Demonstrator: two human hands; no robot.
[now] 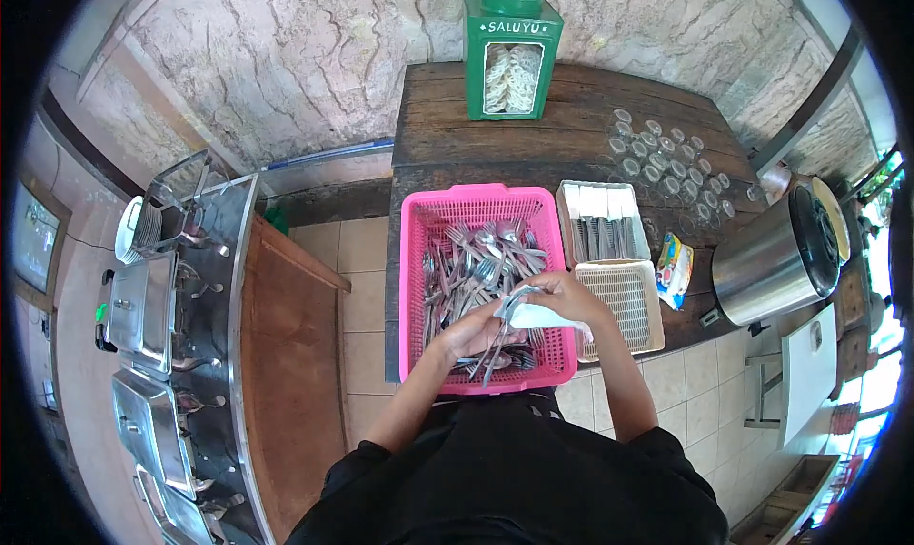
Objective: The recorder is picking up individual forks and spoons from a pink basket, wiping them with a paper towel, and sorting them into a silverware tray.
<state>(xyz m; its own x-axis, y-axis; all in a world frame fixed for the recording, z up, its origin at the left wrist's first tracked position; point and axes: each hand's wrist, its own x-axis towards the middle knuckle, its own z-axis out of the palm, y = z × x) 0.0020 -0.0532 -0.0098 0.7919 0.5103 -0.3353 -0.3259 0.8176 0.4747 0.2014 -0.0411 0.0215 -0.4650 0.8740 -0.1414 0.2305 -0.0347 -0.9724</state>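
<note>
Over the near part of a pink plastic basket (pixel 408 288), both my hands are at work close together. My left hand (pixel 468 334) is closed around a few pieces of metal cutlery (pixel 492 357), their ends pointing down toward me. A white cloth (pixel 550 322) is pinched in my right hand (pixel 568 296), its fingers bent at the upper ends of the held cutlery. The cloth hangs below that hand and partly covers the pieces, so their exact kind is hard to tell. Loose forks and spoons (pixel 486 255) fill the basket in a jumbled heap.
Right of the pink basket, a beige basket (pixel 564 226) holds cutlery in rows and white paper. A slatted beige basket (pixel 619 302) is nearer me. Beyond lie a colourful packet (pixel 675 271), several glasses (pixel 676 169), a steel urn (pixel 766 259) and a green tin (pixel 514 21). Chafing dishes (pixel 143 307) line the left counter.
</note>
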